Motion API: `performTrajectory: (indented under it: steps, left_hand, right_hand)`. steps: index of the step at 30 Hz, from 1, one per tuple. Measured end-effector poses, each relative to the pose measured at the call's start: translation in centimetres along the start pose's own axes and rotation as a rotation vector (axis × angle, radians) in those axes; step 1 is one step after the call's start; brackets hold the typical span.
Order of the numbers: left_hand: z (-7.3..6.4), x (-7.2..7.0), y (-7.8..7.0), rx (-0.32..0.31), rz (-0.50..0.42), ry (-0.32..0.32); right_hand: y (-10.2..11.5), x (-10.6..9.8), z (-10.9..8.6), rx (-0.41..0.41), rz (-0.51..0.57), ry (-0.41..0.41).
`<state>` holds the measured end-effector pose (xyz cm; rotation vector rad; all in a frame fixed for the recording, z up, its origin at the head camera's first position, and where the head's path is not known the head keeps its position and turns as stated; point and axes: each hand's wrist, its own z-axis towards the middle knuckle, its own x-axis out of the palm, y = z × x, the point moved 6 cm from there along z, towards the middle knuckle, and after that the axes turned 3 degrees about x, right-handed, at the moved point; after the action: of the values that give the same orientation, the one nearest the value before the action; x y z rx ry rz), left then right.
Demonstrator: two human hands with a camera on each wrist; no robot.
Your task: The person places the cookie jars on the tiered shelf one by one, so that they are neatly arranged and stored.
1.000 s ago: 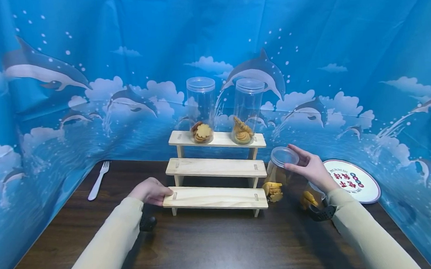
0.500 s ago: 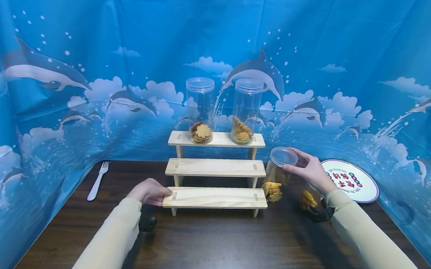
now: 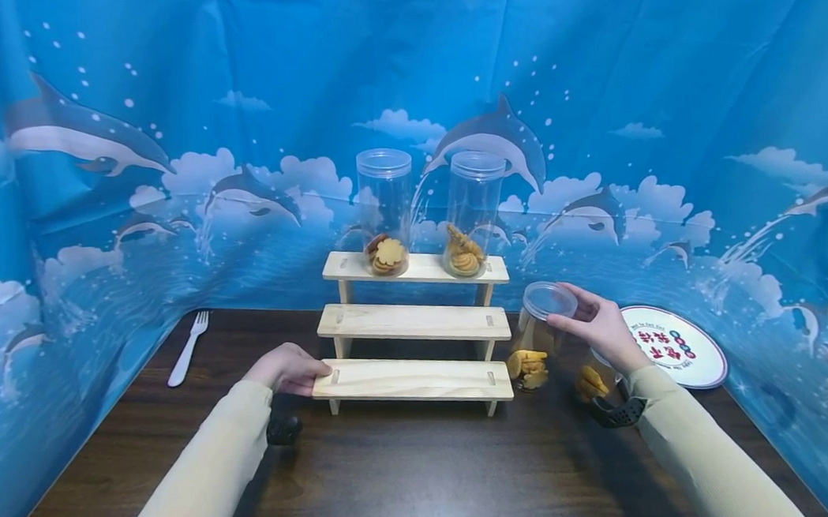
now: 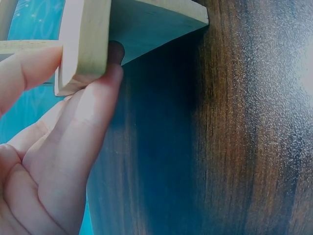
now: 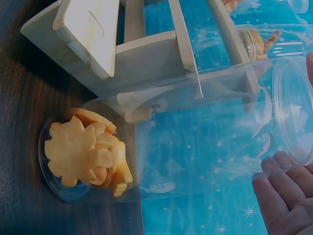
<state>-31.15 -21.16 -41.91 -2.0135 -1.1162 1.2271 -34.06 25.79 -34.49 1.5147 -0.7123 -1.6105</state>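
My left hand [image 3: 289, 367] pinches the left end of the lowest step of a three-step wooden stand [image 3: 403, 376]. In the left wrist view, thumb and fingers of that hand [image 4: 68, 142] lie on either face of the board's end [image 4: 90, 44]. Right of the stand, a tall clear lidded jar [image 3: 538, 331] is held at its lid by my right hand [image 3: 598, 328]. Cookies, one flower-shaped [image 5: 73, 152], lie in the bottom of the jar, close over the table in the right wrist view. Two similar jars of cookies [image 3: 385, 205] [image 3: 476, 207] stand on the top step.
Behind my right wrist, partly hidden, is another clear container with cookies [image 3: 592, 382]. A white plate with red lettering [image 3: 700, 352] lies at the right. A white fork [image 3: 188, 351] lies far left on the dark wooden table [image 3: 413, 480]. A blue dolphin-print curtain [image 3: 268, 78] closes the back.
In the last half second the jar has shifted slightly right with my right hand, and the cookies seen through it look turned. The left hand keeps its grip on the stand.
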Motion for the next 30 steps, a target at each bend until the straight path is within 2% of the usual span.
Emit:
performTrajectory:
  steps: [7, 11, 23, 30]
  left_hand:
    - [0.2, -0.1, -0.2, -0.002, -0.009, 0.004]
    - [0.2, -0.1, 0.1, -0.005, -0.024, 0.006]
    - [0.2, 0.1, 0.3, 0.001, -0.031, 0.011]
    - [0.1, 0.0, 0.2, -0.001, -0.039, 0.010]
  right_hand:
    - [0.5, -0.8, -0.4, -0.016, -0.017, -0.046]
    - [1.1, -1.2, -0.7, -0.022, 0.013, -0.067]
    - [3.7, -3.1, -1.5, -0.081, 0.001, -0.175]
    - [5.4, -3.8, -1.8, -0.110, 0.047, -0.232]
